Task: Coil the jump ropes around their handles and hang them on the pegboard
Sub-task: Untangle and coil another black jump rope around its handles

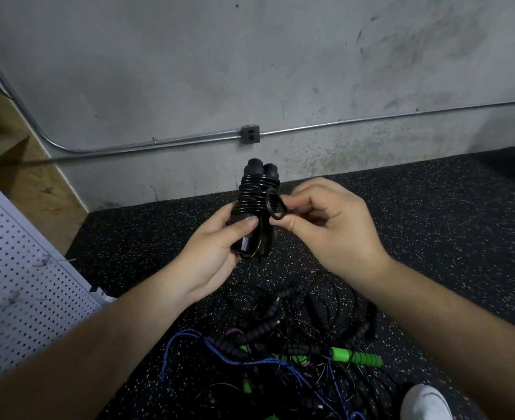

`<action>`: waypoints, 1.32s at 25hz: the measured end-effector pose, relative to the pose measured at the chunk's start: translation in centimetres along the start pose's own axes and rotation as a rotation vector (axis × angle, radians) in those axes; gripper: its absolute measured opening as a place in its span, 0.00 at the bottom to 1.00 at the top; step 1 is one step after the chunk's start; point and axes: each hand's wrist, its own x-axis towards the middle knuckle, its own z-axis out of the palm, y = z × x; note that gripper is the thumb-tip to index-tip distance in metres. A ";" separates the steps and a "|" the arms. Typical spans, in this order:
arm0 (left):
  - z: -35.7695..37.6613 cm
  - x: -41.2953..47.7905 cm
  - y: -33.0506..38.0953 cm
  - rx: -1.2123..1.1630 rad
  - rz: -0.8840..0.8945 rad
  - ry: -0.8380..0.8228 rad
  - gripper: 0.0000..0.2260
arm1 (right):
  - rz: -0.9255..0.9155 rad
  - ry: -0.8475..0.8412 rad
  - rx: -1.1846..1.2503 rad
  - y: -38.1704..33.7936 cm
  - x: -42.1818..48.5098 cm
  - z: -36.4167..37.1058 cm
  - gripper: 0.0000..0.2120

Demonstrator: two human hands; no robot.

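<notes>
At centre frame, the left hand (pixel 217 247) grips the black jump rope (pixel 254 192) by the lower part of its two handles, which are held side by side and nearly upright. The thumb presses across the front of the handles; the remaining fingers curl around the back and are mostly hidden. The cord is wound in tight turns around the upper half of both handles, and the two handle ends project above the coil.

The right hand (pixel 326 225), just right of the bundle, pinches a small rope loop (pixel 276 204) between thumb and forefinger. The loop stands out from the right side of the coil. The other fingers are bent inward toward the palm.

At lower centre, a tangled pile of jump ropes (pixel 280 338) lies on the speckled black floor (pixel 432 225). It includes black segmented handles, a green handle (pixel 356 357) and a blue cord (pixel 189 338).

The white pegboard (pixel 16 283) occupies the left edge of the frame, well apart from the held rope. A white shoe (pixel 424 403) shows at lower right.

Along the grey wall in the upper frame, a metal conduit (pixel 159 144) runs to an outlet box (pixel 250 134).
</notes>
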 end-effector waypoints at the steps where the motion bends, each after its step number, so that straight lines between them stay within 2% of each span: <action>1: -0.3 0.1 0.1 -0.010 -0.021 -0.013 0.21 | 0.008 -0.046 -0.008 0.2 0.2 -0.5 0.08; 4: -0.8 0.3 0.0 -0.007 -0.057 -0.024 0.20 | -0.004 -0.153 -0.085 0.3 -0.2 -1.2 0.08; 7: -0.5 0.4 -0.3 -0.002 -0.072 -0.049 0.20 | 0.062 -0.148 -0.111 0.1 -0.5 -1.6 0.07; 12: -0.2 0.6 0.0 0.006 -0.064 -0.028 0.19 | -0.081 -0.275 -0.578 1.0 -0.4 -2.3 0.10; 15: 0.3 0.4 -0.2 0.008 -0.066 -0.042 0.18 | -0.044 -0.304 -0.672 1.0 -0.9 -1.7 0.11; 19: 1.0 0.3 -0.6 0.001 -0.043 -0.047 0.18 | 0.090 -0.279 -0.595 0.6 -1.3 -0.8 0.11; 23: 1.0 0.4 -0.6 -0.016 -0.025 -0.028 0.20 | 0.353 -0.225 -0.386 0.7 -1.5 -0.3 0.12; 30: 1.2 -0.1 -0.9 0.074 -0.011 -0.080 0.22 | 0.443 -0.230 -0.240 0.4 -2.1 1.3 0.13; 33: 0.9 -0.2 -0.7 0.135 0.005 -0.111 0.28 | 0.471 -0.144 -0.115 0.2 -1.8 1.4 0.12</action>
